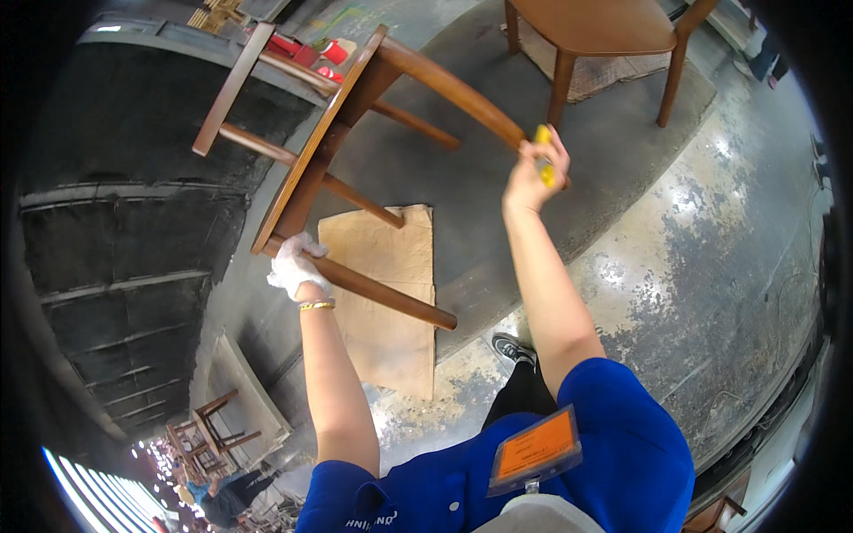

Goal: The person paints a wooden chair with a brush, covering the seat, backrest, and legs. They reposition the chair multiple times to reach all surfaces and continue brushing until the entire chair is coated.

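A brown wooden chair (302, 173) is tipped over in front of me, its legs pointing right and its backrest to the left. My left hand (298, 265), in a white glove, is closed around the near leg (382, 293) close to the seat. My right hand (536, 173) is bare and closed on a small yellow tool (544, 156), mostly hidden by the fingers, so its exact kind is unclear. That hand is at the tip of the far leg (462, 89); whether the tool touches the wood I cannot tell.
A flat cardboard sheet (382, 338) lies on the floor below the chair. Another brown chair (595, 35) stands upright at the far right, over more cardboard (613, 75). Red items (333, 53) are at the far left. Another person (227, 497) and more wooden chairs (209, 435) are at the lower left.
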{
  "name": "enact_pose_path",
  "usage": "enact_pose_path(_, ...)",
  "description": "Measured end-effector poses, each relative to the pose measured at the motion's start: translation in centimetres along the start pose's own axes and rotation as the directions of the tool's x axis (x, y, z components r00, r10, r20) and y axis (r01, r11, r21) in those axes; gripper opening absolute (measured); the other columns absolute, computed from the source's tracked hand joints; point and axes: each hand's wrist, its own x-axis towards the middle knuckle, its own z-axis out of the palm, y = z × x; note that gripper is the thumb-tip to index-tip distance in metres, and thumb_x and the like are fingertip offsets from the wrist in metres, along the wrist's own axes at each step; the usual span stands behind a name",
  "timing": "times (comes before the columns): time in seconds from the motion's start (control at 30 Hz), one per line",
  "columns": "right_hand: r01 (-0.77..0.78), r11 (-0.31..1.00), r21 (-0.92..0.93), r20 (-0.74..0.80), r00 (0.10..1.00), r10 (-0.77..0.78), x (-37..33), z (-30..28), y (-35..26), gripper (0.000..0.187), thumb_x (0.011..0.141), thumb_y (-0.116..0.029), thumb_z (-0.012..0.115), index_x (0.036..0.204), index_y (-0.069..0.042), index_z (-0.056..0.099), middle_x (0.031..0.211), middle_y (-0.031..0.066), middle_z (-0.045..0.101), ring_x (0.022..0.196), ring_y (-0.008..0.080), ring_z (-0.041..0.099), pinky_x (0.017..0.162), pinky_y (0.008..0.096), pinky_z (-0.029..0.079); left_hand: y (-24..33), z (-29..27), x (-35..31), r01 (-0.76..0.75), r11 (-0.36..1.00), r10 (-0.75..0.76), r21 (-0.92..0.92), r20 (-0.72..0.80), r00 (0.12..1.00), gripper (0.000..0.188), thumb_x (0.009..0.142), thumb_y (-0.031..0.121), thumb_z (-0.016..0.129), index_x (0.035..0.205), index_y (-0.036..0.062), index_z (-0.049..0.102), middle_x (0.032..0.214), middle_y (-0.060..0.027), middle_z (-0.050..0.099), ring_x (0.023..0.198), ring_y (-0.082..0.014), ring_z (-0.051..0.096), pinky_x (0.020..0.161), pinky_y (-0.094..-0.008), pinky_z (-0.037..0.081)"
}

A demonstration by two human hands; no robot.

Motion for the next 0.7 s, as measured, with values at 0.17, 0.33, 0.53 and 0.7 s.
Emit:
enact_pose_path(0.17, -0.110, 0.790, 0.603, 0.245, 0.968, -0.052, -2.4, 9.5, -10.3, 0.023, 0.084, 0.008, 0.075, 0.073, -0.005, 0.059, 0.133, 0.0147, 0.065, 0.126, 0.0281, 0.059, 0.109, 0.0389, 0.044, 0.7, 0.5, -0.4, 0.104, 0.978, -0.104, -0.183, 0.010, 0.995, 0.020, 0.067, 0.001, 0.067, 0.075, -0.0032, 0.050, 0.057, -0.0119, 0.050, 0.059, -0.0278, 0.054, 0.073, -0.0414, 0.055)
enact_pose_path(0.33, 0.112, 0.848, 0.518, 0.093, 0.978, -0.186, -5.5, 14.8, -11.7, 0.026, 0.083, 0.009, 0.075, 0.069, -0.007, 0.060, 0.132, 0.0176, 0.065, 0.123, 0.0318, 0.061, 0.108, 0.0399, 0.046, 0.6, 0.5, -0.3, 0.084, 0.983, -0.091, -0.160, -0.034, 0.995, 0.017, 0.067, 0.000, 0.067, 0.064, -0.0021, 0.050, 0.057, -0.0112, 0.051, 0.055, -0.0269, 0.054, 0.068, -0.0403, 0.054)
enact_pose_path(0.53, 0.004, 0.906, 0.424, 0.256, 0.959, -0.124, -15.9, 17.0, -7.1, 0.023, 0.075, 0.016, 0.065, 0.067, -0.005, 0.063, 0.126, 0.0206, 0.068, 0.116, 0.0344, 0.067, 0.099, 0.0416, 0.054, -0.4, 0.1, -0.2, 0.009, 0.998, -0.009, -0.064, 0.012, 1.000, 0.008, 0.081, 0.004, 0.067, 0.077, 0.0001, 0.061, 0.062, -0.0086, 0.054, 0.054, -0.0251, 0.055, 0.061, -0.0423, 0.056)
enact_pose_path(0.7, -0.356, 0.859, 0.368, 0.633, 0.772, 0.049, -20.7, 15.3, -7.4, 0.019, 0.073, 0.017, 0.065, 0.067, -0.001, 0.063, 0.120, 0.0195, 0.069, 0.115, 0.0306, 0.066, 0.097, 0.0361, 0.052, -0.1, 0.1, -0.9, -0.120, 0.993, 0.119, 0.018, 0.041, 0.992, 0.010, 0.073, 0.003, 0.068, 0.066, -0.0019, 0.062, 0.058, -0.0102, 0.060, 0.051, -0.0234, 0.057, 0.059, -0.0339, 0.049)
